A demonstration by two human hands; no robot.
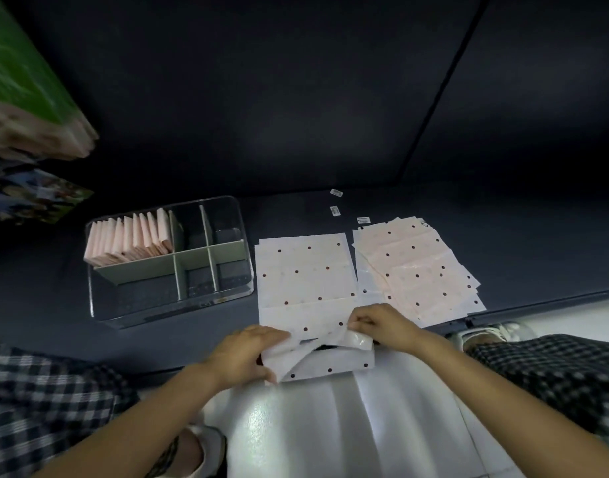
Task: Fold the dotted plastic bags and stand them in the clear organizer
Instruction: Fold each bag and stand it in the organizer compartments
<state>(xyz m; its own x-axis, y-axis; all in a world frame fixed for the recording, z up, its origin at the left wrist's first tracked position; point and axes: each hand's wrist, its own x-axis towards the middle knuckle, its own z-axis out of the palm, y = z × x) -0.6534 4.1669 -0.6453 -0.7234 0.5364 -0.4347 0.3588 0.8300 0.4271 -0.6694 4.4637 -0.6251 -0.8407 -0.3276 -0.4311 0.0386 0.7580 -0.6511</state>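
The single head-worn camera is looking forward and steeply down from above the person's lap, close over both hands. Its wide lens is bending the dark table (503, 263) edge and taking in the organizer (168, 260) at left and the dark wall (296, 98) beyond.

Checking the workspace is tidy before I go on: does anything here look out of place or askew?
Three small white labels lie loose on the dark surface behind the bags, and the stack of unfolded dotted bags is fanned out unevenly. Nothing looks spilled or damaged.
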